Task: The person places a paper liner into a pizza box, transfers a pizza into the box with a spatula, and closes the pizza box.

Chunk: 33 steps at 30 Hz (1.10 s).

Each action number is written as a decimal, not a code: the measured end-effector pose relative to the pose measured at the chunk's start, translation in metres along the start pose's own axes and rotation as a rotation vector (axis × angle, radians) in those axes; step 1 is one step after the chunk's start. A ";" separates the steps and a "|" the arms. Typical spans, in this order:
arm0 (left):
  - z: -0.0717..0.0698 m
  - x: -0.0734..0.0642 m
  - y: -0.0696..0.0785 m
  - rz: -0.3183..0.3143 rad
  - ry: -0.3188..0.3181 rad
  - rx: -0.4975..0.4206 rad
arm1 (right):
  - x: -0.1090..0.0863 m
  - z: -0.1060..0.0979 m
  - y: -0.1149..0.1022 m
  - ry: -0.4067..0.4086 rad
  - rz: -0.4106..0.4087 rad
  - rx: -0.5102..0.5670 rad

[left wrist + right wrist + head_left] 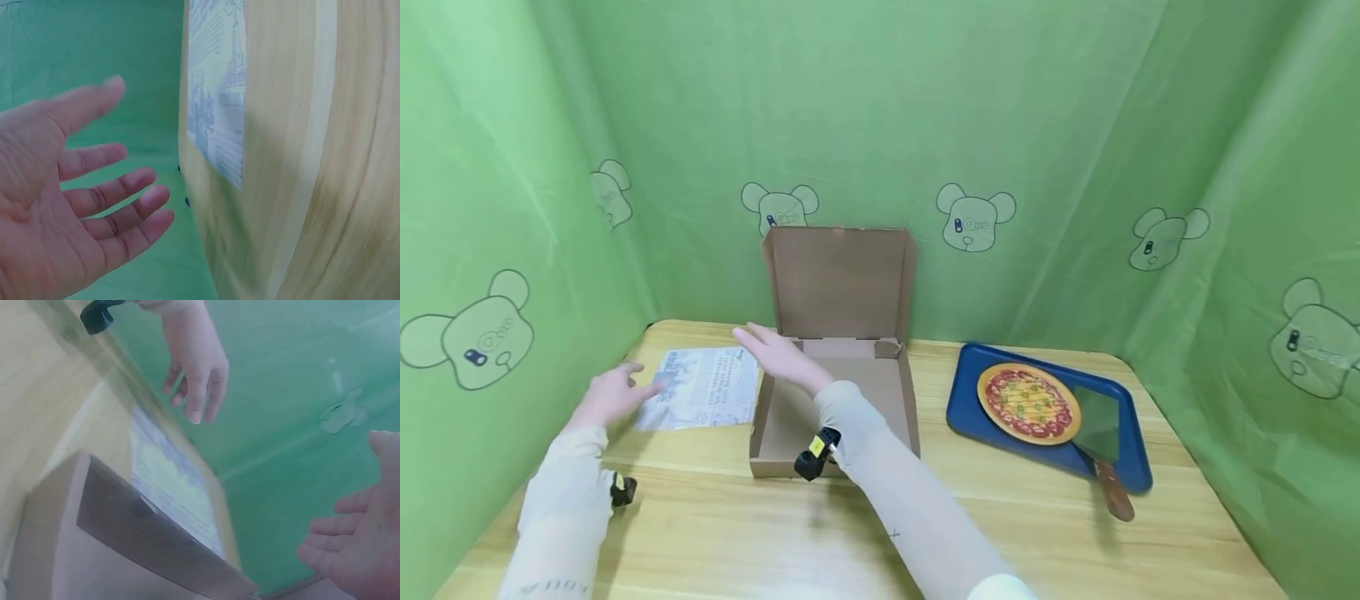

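A printed sheet of paper point(703, 392) lies flat on the table, left of an open cardboard pizza box point(838, 408) whose lid stands upright. My left hand point(610, 396) hovers by the sheet's left edge; in the left wrist view its fingers are spread and loosely bent, holding nothing. Over the box's left side reaches my right hand point(782, 358), fingers extended toward the paper, apart from it. The right wrist view shows that hand point(356, 537) with its palm bare, and the left hand point(197, 369) across from it above the sheet.
To the right, a blue tray point(958, 400) carries a toy pizza point(1028, 403) and a pizza server with a wooden handle point(1112, 490), which juts over the tray's front edge. Green curtains point(880, 108) with bear prints enclose the table point(715, 533) at the back and sides.
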<state>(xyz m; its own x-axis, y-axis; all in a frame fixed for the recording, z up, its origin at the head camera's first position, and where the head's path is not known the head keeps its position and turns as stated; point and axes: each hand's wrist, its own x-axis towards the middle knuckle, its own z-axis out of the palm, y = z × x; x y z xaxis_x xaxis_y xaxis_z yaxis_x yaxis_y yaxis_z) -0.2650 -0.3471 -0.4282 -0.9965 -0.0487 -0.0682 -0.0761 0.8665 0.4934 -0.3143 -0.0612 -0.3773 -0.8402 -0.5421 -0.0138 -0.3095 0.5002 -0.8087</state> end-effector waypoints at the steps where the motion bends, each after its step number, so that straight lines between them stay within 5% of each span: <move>1: 0.000 0.001 -0.001 -0.014 0.005 -0.006 | 0.004 0.003 0.000 0.003 0.009 0.032; 9: -0.005 0.009 -0.001 -0.164 -0.087 0.004 | 0.034 0.030 0.008 -0.017 0.139 0.355; 19: 0.004 0.032 -0.010 -0.304 -0.061 -0.011 | 0.053 0.047 0.010 -0.053 0.240 0.732; 24: 0.006 0.042 -0.007 -0.279 -0.084 0.090 | 0.059 0.054 0.012 -0.042 0.257 0.760; 33: 0.005 0.036 0.010 -0.219 -0.100 0.211 | 0.062 0.068 0.010 0.030 0.344 0.781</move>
<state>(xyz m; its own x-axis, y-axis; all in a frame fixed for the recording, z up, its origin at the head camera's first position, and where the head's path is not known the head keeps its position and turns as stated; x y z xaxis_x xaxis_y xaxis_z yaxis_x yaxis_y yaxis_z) -0.3011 -0.3379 -0.4296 -0.9482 -0.2052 -0.2425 -0.2688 0.9252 0.2680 -0.3396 -0.1357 -0.4265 -0.8459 -0.4218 -0.3264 0.3516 0.0192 -0.9359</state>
